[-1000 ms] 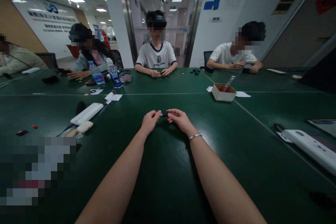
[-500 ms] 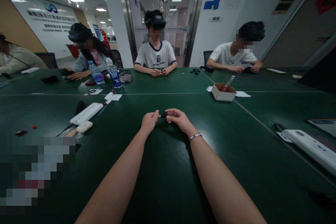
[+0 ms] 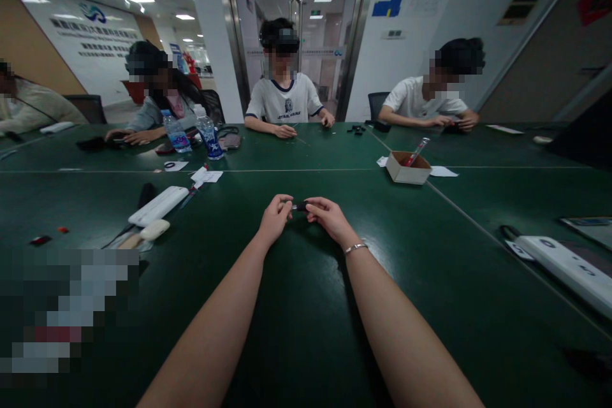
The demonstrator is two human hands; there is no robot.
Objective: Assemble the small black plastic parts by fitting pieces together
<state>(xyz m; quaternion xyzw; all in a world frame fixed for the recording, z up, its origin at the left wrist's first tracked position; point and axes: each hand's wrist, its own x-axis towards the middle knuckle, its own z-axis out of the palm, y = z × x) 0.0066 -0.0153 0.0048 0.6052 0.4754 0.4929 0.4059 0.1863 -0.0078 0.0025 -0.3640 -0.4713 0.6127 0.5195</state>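
Small black piece with a silvery end [image 3: 301, 206], centre of frame, held just above the green worktop [image 3: 296, 306]. Right hand [image 3: 326, 213]: thumb and fingers pinched on the black end, silver bracelet [image 3: 356, 248] on that wrist. Left hand [image 3: 276, 213]: thumb at the silvery end, index finger raised a little; too small in view to tell if it's clamped on. Hands near each other, piece bridging the gap.

Right of centre, past the hands: open cardboard box [image 3: 408, 173], clear-and-red stick [image 3: 419, 148] leaning out of it, white paper [image 3: 444, 171] beside it. Left of centre: white slab-shaped device [image 3: 159, 207], cream rounded item [image 3: 155, 229] next to it. Right edge: white device marked 5 [image 3: 567, 268]. Upper left of centre: two plastic bottles [image 3: 209, 135] upright, side by side. Far side, top centre: co-worker in a white T-shirt [image 3: 287, 102], dark headset on, forearms at the worktop edge.
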